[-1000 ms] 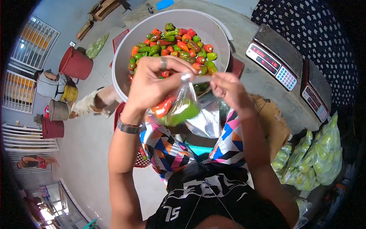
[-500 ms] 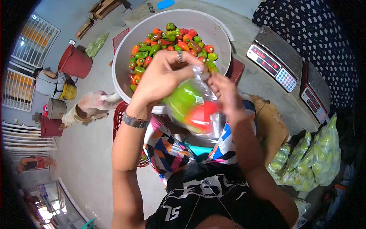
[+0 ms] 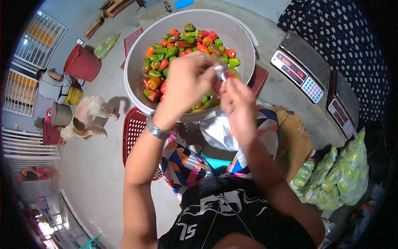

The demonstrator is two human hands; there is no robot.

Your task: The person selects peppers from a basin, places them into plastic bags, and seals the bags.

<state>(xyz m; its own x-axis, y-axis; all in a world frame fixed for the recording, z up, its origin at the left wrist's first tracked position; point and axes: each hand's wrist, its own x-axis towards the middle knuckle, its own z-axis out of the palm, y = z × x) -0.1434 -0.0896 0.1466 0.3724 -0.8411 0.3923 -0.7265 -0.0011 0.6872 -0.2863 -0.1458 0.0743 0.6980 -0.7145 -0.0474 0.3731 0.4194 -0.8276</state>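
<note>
My left hand (image 3: 186, 83), with a ring and a metal watch on that arm, is closed on the gathered top of a clear plastic bag (image 3: 219, 72). My right hand (image 3: 238, 97), blurred by motion, pinches the same plastic from the other side. Shiny plastic (image 3: 219, 130) shows below the hands over my lap; what lies inside the bag is hard to make out. Just beyond and beneath my hands stands a wide, pale round tub (image 3: 236, 33) with many green, red and orange peppers (image 3: 172, 52).
Two digital scales (image 3: 296, 74) stand at the right. Below them are filled bags of green produce (image 3: 350, 174) beside torn cardboard (image 3: 296, 141). A red perforated basket (image 3: 130, 137) sits by my leg. At the left are a dog (image 3: 89, 118), red tub (image 3: 83, 64) and a bending person (image 3: 56, 87).
The bag of green and red peppers has swung from plain view below my hands; now mostly shiny plastic shows. Both hands remain at its neck. The dog has shifted left, away from the tub.
</note>
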